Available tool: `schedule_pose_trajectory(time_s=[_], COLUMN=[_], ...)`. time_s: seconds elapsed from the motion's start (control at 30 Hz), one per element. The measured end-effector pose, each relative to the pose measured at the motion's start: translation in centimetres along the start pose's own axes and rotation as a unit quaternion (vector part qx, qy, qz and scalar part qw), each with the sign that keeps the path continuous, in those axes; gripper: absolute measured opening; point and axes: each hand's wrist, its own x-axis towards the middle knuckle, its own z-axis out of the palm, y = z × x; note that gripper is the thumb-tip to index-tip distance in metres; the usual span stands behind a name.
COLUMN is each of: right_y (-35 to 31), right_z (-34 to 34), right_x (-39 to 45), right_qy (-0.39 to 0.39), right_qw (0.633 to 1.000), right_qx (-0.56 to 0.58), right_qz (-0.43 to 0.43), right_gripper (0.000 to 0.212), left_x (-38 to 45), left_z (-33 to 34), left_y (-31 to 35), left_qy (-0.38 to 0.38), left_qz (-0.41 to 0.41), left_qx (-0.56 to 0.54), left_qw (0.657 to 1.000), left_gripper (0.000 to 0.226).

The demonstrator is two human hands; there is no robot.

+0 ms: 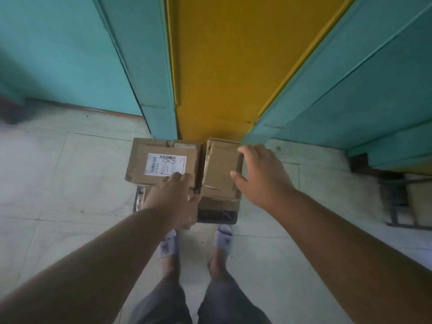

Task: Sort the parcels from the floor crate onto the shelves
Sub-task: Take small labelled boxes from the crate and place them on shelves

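Observation:
A dark floor crate (217,217) stands at my feet, filled with cardboard parcels. On its left side lies a flat parcel (140,160) with a white barcode label. My left hand (174,197) rests on that parcel's near right corner, fingers on its top and thumb by its edge. To the right sits a smaller taped parcel (221,168). My right hand (259,174) hovers over that parcel's right edge with fingers spread and thumb out, holding nothing. More parcels lie underneath, mostly hidden.
Teal shelving (350,90) rises at right and teal panels (131,54) at left, with a yellow panel (217,66) between, directly behind the crate. A dark metal frame (392,199) stands at right. Pale tiled floor (58,183) surrounds the crate. My slippered feet (224,237) are just behind it.

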Motion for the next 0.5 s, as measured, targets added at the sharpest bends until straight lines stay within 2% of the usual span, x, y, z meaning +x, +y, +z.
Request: schedule_pose_trajectory(time_s=[0.1, 0.23, 0.33, 0.43, 0.5], right_y=[1.9, 4.3, 4.9, 4.8, 4.7], right_z=[3.3, 7.1, 9.1, 9.0, 7.7], right_x=[3.6, 6.9, 7.7, 7.6, 7.0], right_qy=[-0.024, -0.068, -0.112, -0.074, -0.049], right_qw=[0.999, 0.994, 0.983, 0.978, 0.975], right_qx=[0.023, 0.066, 0.119, 0.177, 0.206], right_qz=[0.024, 0.061, 0.082, 0.084, 0.065], right_gripper=[0.057, 0.060, 0.060, 0.053, 0.048], left_x=[3.4, 7.0, 8.8, 8.9, 7.6], left_z=[2.0, 5.1, 6.4, 6.4, 5.5], left_y=[0.8, 2.1, 3.0, 3.1, 2.8], left_qy=[-0.017, -0.025, -0.018, -0.010, -0.016], left_qz=[-0.043, -0.115, -0.145, -0.174, -0.189], left_qx=[-0.094, -0.240, -0.301, -0.352, -0.399], left_qw=[0.994, 0.964, 0.942, 0.919, 0.897], left_gripper=[0.044, 0.038, 0.028, 0.024, 0.030])
